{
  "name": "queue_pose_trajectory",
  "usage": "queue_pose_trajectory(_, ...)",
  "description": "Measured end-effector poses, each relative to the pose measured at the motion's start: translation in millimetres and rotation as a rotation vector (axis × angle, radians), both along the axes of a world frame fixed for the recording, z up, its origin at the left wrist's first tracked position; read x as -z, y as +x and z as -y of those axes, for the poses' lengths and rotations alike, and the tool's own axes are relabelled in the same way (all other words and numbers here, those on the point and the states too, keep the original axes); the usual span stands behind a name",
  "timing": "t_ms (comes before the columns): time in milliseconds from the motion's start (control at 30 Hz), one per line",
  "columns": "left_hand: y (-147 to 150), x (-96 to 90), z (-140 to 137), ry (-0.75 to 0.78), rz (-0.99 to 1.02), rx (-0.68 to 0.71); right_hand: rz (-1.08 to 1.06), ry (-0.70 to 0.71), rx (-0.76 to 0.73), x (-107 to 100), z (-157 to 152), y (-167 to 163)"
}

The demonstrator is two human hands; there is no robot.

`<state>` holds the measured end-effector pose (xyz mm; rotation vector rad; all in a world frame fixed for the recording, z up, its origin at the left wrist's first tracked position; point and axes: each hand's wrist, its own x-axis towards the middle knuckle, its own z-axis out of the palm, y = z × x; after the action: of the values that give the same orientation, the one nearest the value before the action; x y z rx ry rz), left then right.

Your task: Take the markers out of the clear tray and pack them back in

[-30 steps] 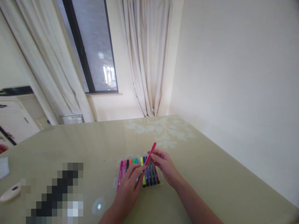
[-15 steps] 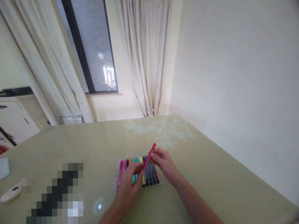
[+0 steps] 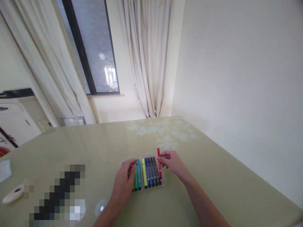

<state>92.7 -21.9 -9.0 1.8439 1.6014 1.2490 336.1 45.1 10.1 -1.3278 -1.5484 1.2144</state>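
My right hand point(image 3: 170, 161) pinches a red marker point(image 3: 160, 171) near its middle. The marker stands nearly upright in the picture, its lower end over the right edge of a clear plastic case point(image 3: 151, 188). Yellow, blue, purple, green and dark red markers lie side by side in the case's right half, with the yellow marker point(image 3: 144, 173) nearest the middle divider. My left hand point(image 3: 124, 176) lies over the left half, fingers bent and thumb apart from them, covering most of the markers there. A light blue marker point(image 3: 139, 176) and a green marker show beside its fingertips.
The case lies on a greenish table point(image 3: 189, 198) with a pale leaf pattern at its far end. At the left are a white oval object point(image 3: 13, 196), a pale folded cloth or paper point(image 3: 5, 170) and a pixelated dark patch. A wall runs along the right.
My right hand has carried the red marker right and down, turning it from slanted to nearly upright. My left hand has let go of it and shifted left over the case.
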Motion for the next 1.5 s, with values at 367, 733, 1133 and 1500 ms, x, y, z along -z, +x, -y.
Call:
queue_pose_trajectory(367, 9.5, 21.2, 15.8, 0.103, -0.663, 0.312, 0.49, 0.164, 0.124, 8.4, 6.2, -6.1)
queue_pose_trajectory(733, 11.9, 20.0, 14.3, 0.095, -0.669, 0.312, 0.68, 0.235, 0.19, 8.4, 14.4, -13.4)
queue_pose_trajectory(1133, 9.2, 22.0, 15.1, 0.095, -0.687, 0.308, 0.679, 0.233, 0.173, -0.3, 20.3, -15.0)
queue_pose_trajectory(1500, 9.8, 23.4, 15.2, 0.098, -0.726, 0.302, 0.837, 0.1, 0.101, -13.9, 22.4, -19.9)
